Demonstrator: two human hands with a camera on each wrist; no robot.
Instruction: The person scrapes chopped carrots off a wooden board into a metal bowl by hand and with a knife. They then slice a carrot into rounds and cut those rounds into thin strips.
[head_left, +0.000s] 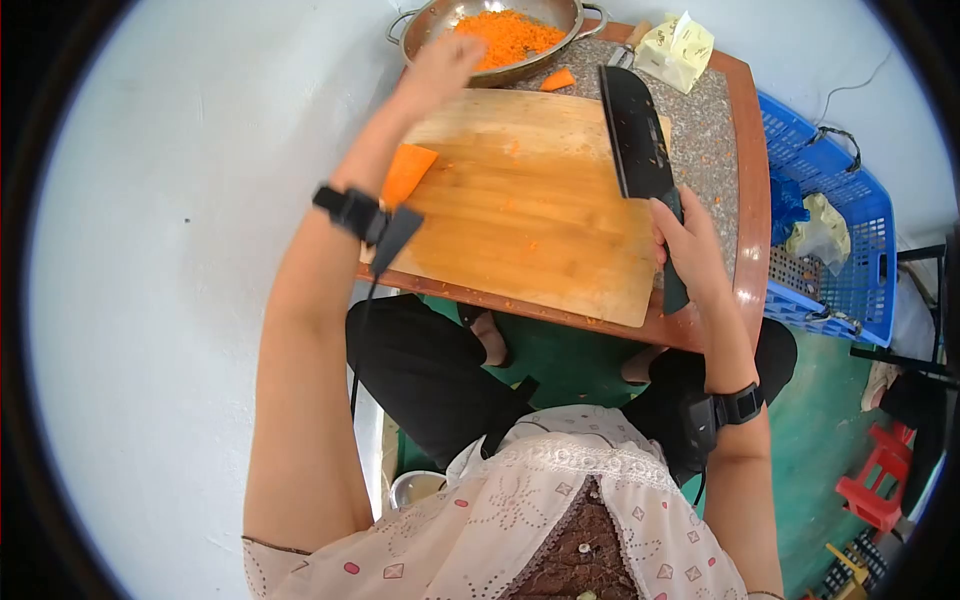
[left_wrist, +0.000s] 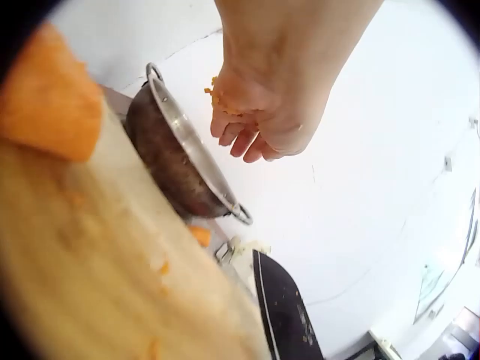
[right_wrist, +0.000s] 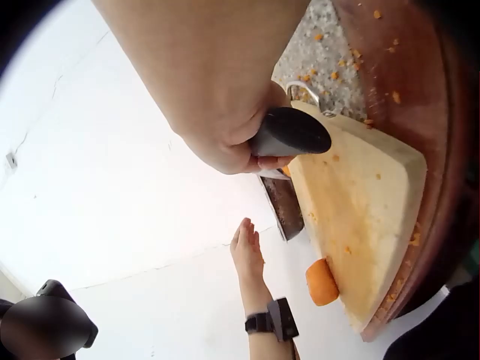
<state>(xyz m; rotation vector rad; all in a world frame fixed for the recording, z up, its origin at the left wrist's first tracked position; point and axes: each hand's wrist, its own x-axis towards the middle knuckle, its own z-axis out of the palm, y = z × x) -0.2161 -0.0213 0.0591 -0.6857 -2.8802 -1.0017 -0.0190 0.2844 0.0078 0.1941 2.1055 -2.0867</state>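
My left hand [head_left: 440, 72] is over the near left rim of a metal pan [left_wrist: 161, 154], its fingers loosely bent. Orange bits [left_wrist: 225, 103] cling to that hand in the left wrist view. Chopped carrot [head_left: 512, 35] lies heaped inside the pan. My right hand [head_left: 693, 245] grips a cleaver [head_left: 635, 130] by its dark handle. The black blade, flecked with orange, points away from me over the right edge of a wooden cutting board [head_left: 530, 225]. A large carrot chunk [head_left: 408, 172] rests at the board's left edge, partly behind my left forearm.
A smaller carrot piece [head_left: 558, 79] lies between pan and board. Behind the cleaver is a crumpled yellowish wrapper [head_left: 676, 52] on the speckled tabletop [head_left: 705, 150]. To the right stands a blue plastic basket [head_left: 855, 270], with a red stool [head_left: 880, 480] farther down. A white wall [head_left: 170, 250] flanks the left.
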